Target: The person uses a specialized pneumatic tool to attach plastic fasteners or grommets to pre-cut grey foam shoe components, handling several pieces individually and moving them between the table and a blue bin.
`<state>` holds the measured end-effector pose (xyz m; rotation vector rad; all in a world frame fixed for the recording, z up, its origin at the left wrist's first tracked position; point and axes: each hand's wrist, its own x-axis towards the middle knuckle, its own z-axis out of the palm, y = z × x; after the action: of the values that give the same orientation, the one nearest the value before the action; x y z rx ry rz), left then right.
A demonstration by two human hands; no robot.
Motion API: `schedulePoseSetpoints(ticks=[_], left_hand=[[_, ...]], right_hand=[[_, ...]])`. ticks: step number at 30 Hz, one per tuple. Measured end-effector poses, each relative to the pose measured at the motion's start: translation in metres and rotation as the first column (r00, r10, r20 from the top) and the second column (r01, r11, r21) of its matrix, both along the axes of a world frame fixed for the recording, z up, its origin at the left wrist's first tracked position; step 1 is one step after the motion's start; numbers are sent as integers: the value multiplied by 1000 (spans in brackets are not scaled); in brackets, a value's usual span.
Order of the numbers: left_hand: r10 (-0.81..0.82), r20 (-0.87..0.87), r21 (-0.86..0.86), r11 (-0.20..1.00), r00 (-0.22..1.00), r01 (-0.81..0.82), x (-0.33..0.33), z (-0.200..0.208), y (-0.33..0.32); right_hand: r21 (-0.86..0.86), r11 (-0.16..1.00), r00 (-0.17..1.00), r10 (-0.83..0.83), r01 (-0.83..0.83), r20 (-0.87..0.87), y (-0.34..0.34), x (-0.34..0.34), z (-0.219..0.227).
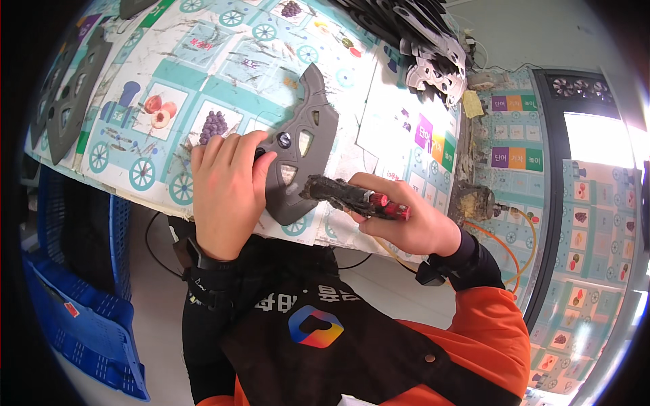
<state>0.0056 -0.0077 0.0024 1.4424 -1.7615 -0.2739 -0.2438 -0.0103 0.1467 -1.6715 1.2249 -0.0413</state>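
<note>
One bare left hand (229,177), left of centre, pinches the left edge of a curved, perforated grey plastic part (298,157) at the frame's upper centre; steady pressure there should stop it turning. Right of it, the bare right hand (408,215) grasps a worn black hand tool with red ends (342,194), best kept controlled near the edge.

Pale floor (154,291), fruit-printed covering (599,227) and bright glare (601,139) rightward.
</note>
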Motion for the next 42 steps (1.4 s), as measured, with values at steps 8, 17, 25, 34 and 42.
schedulePoseSetpoints(ticks=[8, 17, 25, 34, 42], left_hand=[[-11, -11, 14, 1000, 1000, 11, 0, 2, 0], [-14, 5, 19, 1000, 1000, 14, 2, 4, 1], [-24, 20, 17, 1000, 1000, 23, 2, 4, 0], [-14, 23, 29, 999, 1000, 14, 3, 3, 1], [-10, 35, 28, 1000, 999, 9, 1, 3, -1]], right_hand=[[-45, 997, 997, -63, 62, -37, -2, -2, 6], [11, 995, 985, -92, 95, -146, -10, -4, 11], [-83, 977, 976, -201, 195, -81, -7, -13, -1], [-43, 952, 950, -304, 302, -71, -15, -9, 2], [-8, 931, 928, -366, 366, -70, -21, -10, 6]])
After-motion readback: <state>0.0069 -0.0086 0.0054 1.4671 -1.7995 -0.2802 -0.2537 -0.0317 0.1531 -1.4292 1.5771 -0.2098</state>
